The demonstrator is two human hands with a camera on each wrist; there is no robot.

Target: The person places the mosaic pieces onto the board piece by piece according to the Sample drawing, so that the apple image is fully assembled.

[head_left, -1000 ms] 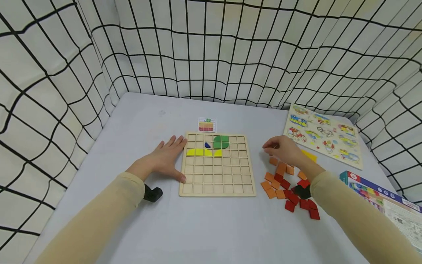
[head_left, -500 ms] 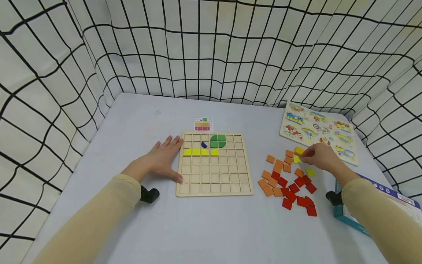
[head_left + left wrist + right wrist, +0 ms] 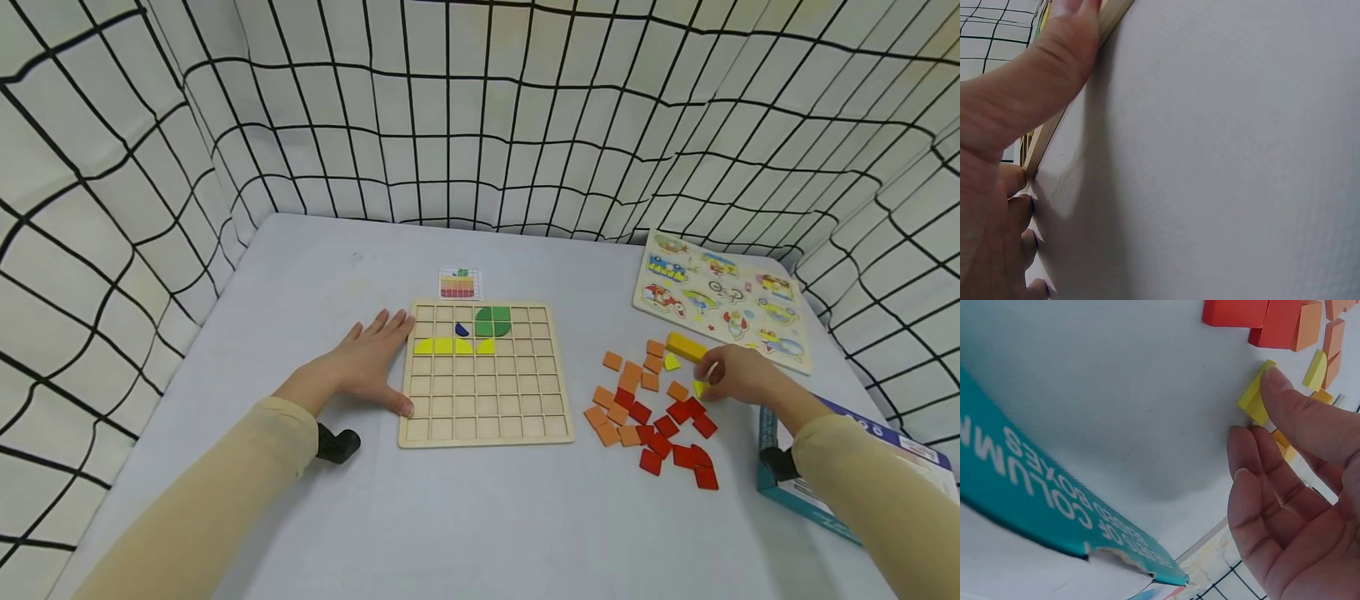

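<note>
My left hand (image 3: 367,367) lies with fingers spread, its fingertips and thumb against the left edge of a wooden grid board (image 3: 517,407). Close up in the left wrist view, the thumb (image 3: 1041,81) touches the board's side. Green tiles (image 3: 492,322), a small dark blue piece (image 3: 461,330) and a row of yellow pieces (image 3: 444,346) sit in the board's upper cells. On the right, my right hand (image 3: 735,375) pinches a yellow tile (image 3: 1254,400) at the table surface, thumb on top; the index fingertip is hidden. A yellow bar (image 3: 686,347) and a curved yellow piece (image 3: 671,362) lie nearby.
Orange tiles (image 3: 612,360) and red tiles (image 3: 651,462) are scattered right of the board. A pattern card (image 3: 460,283) lies behind it. A vehicle picture board (image 3: 720,292) and a box with a teal side (image 3: 1041,481) stand right. Black netting (image 3: 465,117) encloses the table.
My right hand has moved right from above the orange tiles to the yellow bar, then slightly nearer me to the yellow tile. My left hand stays at the board's edge.
</note>
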